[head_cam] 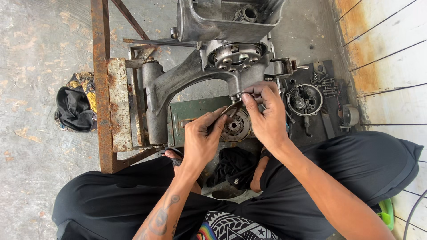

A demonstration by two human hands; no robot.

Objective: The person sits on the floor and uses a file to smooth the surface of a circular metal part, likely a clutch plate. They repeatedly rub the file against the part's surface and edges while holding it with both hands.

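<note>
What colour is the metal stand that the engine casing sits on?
Rusty orange-brown, with flaking pale patches on the metal stand; the head view shows it.

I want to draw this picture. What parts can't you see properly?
- Head view: the small part pinched by the right hand is hidden by its fingers.
- The thin tool in the left hand: tip too small to tell.
- The engine casing is cut off by the top edge.
- Loose bolts: too small.
</note>
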